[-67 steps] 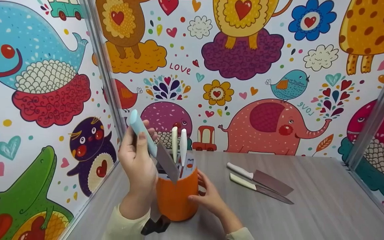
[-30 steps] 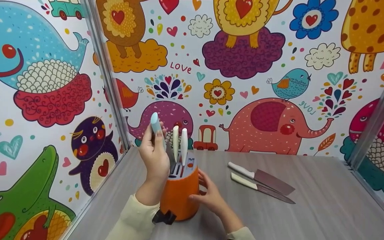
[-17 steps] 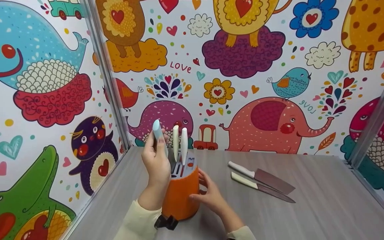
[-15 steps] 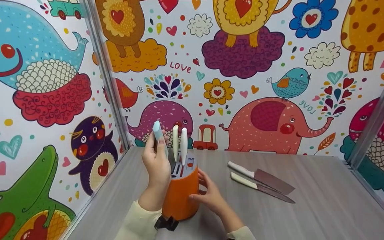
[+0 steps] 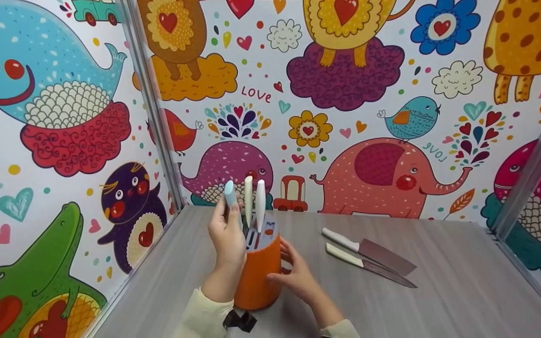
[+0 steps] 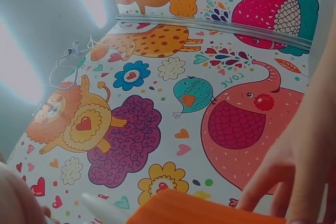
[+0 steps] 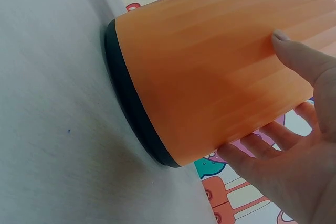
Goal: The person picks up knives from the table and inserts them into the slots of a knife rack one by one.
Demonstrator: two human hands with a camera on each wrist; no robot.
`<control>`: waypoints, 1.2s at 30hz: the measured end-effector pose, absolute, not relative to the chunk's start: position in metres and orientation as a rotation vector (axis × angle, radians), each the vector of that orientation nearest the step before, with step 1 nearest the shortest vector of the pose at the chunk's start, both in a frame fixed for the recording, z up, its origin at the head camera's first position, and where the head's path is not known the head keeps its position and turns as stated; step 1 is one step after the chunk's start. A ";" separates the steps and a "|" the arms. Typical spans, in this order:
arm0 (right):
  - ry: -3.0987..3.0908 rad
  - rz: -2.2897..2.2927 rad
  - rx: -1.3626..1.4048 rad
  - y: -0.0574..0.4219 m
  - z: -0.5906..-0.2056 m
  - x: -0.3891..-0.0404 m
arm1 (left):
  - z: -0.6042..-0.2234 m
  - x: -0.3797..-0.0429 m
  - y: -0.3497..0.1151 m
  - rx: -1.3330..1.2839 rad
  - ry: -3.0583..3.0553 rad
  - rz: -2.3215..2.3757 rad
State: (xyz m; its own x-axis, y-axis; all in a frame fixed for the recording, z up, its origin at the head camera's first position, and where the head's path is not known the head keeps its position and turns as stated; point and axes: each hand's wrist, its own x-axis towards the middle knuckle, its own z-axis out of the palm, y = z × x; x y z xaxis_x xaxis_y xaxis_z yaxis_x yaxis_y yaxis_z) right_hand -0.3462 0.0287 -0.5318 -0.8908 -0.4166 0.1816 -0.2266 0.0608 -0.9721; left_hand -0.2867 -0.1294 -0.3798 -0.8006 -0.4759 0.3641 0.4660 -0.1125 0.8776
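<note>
My left hand [image 5: 227, 241] grips the light-blue handle of a knife [image 5: 230, 195] at the left side of an orange knife block [image 5: 257, 281]. The knife's blade is hidden behind the hand and the block's top. Two more knives stand upright in the slots, one with a cream handle [image 5: 248, 202] and one with a white handle [image 5: 260, 206]. My right hand [image 5: 298, 274] holds the block's right side, thumb in front and fingers behind. In the right wrist view the block's black base [image 7: 134, 98] meets the table.
On the grey table [image 5: 364, 310] to the right lie a white-handled cleaver [image 5: 387, 257] and a cream-handled knife [image 5: 345, 255], side by side. Cartoon-printed wall panels [image 5: 261, 65] with metal corner posts enclose the back and sides.
My left hand has brought the light-blue knife rightward to the block and lowered it, its tilted blade passing from view. My right hand has kept its hold on the block.
</note>
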 end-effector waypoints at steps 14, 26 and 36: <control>2.181 -1.942 -0.704 0.027 -0.531 -0.345 | -0.391 -0.296 -0.134 0.110 -1.704 -1.945; 2.181 -1.948 -0.691 0.028 -0.533 -0.346 | -0.392 -0.302 -0.138 0.137 -1.778 -1.908; 2.169 -1.956 -0.738 0.030 -0.532 -0.348 | -0.435 -0.290 -0.150 -0.065 -1.806 -1.134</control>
State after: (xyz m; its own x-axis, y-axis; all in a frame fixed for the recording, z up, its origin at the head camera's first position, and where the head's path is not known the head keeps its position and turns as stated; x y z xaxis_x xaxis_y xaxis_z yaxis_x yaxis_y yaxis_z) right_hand -0.3477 0.0303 -0.5319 -0.8722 -0.4350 0.2237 -0.2673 0.0409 -0.9627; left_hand -0.2898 -0.1497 -0.4353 -0.5323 -0.4101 0.7406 0.4890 0.5652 0.6644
